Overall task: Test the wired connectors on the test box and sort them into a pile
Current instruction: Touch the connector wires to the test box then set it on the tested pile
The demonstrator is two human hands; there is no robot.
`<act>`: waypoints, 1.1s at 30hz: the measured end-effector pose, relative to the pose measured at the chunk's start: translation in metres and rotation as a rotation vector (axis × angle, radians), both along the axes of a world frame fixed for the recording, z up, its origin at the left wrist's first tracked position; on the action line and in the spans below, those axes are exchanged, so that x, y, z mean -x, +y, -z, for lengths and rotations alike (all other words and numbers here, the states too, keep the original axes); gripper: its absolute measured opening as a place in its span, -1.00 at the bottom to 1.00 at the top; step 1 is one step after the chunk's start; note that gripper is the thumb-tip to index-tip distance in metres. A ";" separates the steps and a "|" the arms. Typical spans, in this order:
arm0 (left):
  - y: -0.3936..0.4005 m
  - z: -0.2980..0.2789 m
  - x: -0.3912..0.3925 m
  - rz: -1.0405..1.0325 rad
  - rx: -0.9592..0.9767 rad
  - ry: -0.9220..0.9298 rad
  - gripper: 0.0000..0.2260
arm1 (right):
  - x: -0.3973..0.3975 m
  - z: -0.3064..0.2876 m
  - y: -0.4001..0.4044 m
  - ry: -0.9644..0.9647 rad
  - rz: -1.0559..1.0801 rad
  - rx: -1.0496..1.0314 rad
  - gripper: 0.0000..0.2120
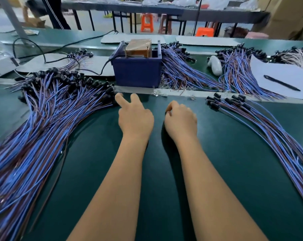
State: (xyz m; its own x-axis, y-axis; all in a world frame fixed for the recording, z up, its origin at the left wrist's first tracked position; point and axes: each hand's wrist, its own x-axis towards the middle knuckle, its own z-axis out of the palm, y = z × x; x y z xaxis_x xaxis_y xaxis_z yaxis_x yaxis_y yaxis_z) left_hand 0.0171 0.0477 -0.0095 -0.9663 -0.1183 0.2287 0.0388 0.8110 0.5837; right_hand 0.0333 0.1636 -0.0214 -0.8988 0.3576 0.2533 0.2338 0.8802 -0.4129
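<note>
The blue test box (137,71) stands at the middle back of the green table (164,171), with a brown block on top. A big pile of blue and brown wired connectors (43,119) with black plugs lies on the left. A smaller pile of wired connectors (262,126) fans out on the right. My left hand (134,117) hovers in front of the box, two fingers stretched toward the left pile's plugs, holding nothing. My right hand (181,121) rests beside it with fingers curled; nothing shows in it.
More wire bundles (182,70) lie right of the box and further bundles (241,70) behind. A white sheet with a black pen (282,82) sits at the back right, a white object (215,64) near it. A black cable (95,71) runs to the box.
</note>
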 end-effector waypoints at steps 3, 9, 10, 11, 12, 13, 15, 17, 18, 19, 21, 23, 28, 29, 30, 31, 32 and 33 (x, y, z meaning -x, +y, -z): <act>-0.028 0.000 0.010 -0.099 0.062 -0.058 -0.66 | -0.004 -0.001 0.002 -0.001 -0.032 0.053 -0.77; -0.041 0.002 0.016 -0.147 0.150 -0.120 -0.71 | -0.007 -0.004 0.001 -0.002 -0.061 0.084 -0.76; -0.041 0.002 0.017 -0.153 0.153 -0.120 -0.69 | -0.008 -0.004 0.001 0.002 -0.068 0.086 -0.76; -0.040 0.003 0.018 -0.161 0.151 -0.121 -0.65 | -0.008 -0.004 0.001 0.005 -0.075 0.090 -0.76; -0.040 0.003 0.018 -0.172 0.152 -0.123 -0.61 | -0.009 -0.005 0.001 0.007 -0.081 0.096 -0.76; -0.038 0.004 0.019 -0.181 0.164 -0.119 -0.60 | -0.009 -0.005 0.001 0.008 -0.085 0.102 -0.76; -0.034 0.007 0.018 -0.181 0.229 -0.091 -0.68 | -0.009 -0.004 0.002 0.012 -0.090 0.107 -0.76; -0.032 0.009 0.019 -0.169 0.265 -0.070 -0.74 | -0.009 -0.004 0.001 0.009 -0.092 0.105 -0.77; -0.033 0.010 0.019 -0.162 0.256 -0.061 -0.75 | -0.010 -0.004 0.001 0.008 -0.095 0.104 -0.77; -0.034 0.011 0.020 -0.157 0.238 -0.048 -0.75 | -0.010 -0.004 0.000 0.008 -0.099 0.098 -0.77; -0.037 0.012 0.021 -0.147 0.223 -0.011 -0.73 | -0.010 -0.005 -0.001 0.016 -0.115 0.080 -0.77; -0.039 0.013 0.021 -0.132 0.220 0.018 -0.72 | -0.010 -0.003 -0.004 0.039 -0.156 0.057 -0.78; -0.041 0.006 0.015 -0.099 -0.198 0.291 -0.77 | -0.010 -0.005 -0.023 0.221 -0.312 0.343 -0.82; -0.040 0.001 0.011 -0.055 -0.343 0.385 -0.77 | -0.010 -0.007 -0.028 0.249 -0.319 0.482 -0.83; -0.038 -0.005 0.006 0.028 -0.516 0.450 -0.75 | -0.010 -0.010 -0.033 0.249 -0.320 0.672 -0.82; -0.035 -0.011 0.002 0.148 -0.705 0.463 -0.74 | -0.010 -0.013 -0.037 0.220 -0.327 0.896 -0.80; -0.031 -0.016 -0.002 0.272 -0.887 0.418 -0.72 | -0.010 -0.016 -0.039 0.174 -0.347 1.120 -0.74; -0.026 -0.020 -0.006 0.379 -1.043 0.329 -0.71 | -0.010 -0.019 -0.039 0.120 -0.374 1.319 -0.67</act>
